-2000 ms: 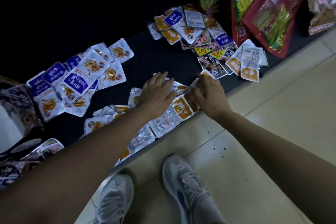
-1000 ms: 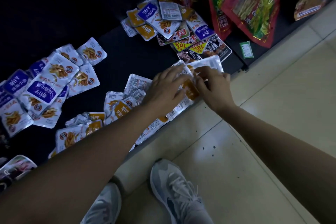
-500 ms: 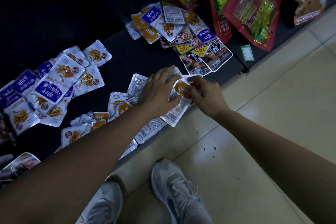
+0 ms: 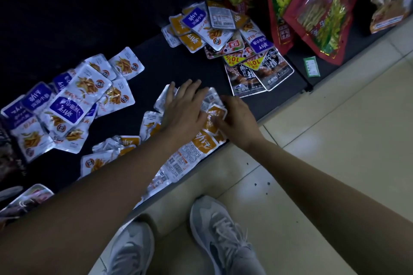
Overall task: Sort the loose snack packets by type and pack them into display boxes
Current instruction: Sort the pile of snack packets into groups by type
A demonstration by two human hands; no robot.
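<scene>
- At the bottom of everything, the black shelf (image 4: 156, 62) runs low beside the tiled floor (image 4: 335, 152) and carries all the stock; no display box shows.
- At its far right end stand big red bags (image 4: 312, 18).
- On the left is a heap of purple-labelled packets (image 4: 64, 109). Well apart from it, a mixed pile (image 4: 214, 29) sits against the bags.
- Along the front edge, the orange-labelled packets (image 4: 204, 142) overlap in a loose strip.
- On that strip the left hand (image 4: 185, 109) lies flat, fingers straight and spread, pressing it down.
- Just beside it, the right hand (image 4: 237, 118) has bent fingers on one orange packet (image 4: 215, 113). The thumb is hidden, so I cannot tell whether it pinches the packet or merely touches it.
- The sachets look light, floppy and slick (likely to slide over each other). I would take each by its flat sealed rim, not its puffy middle.
</scene>
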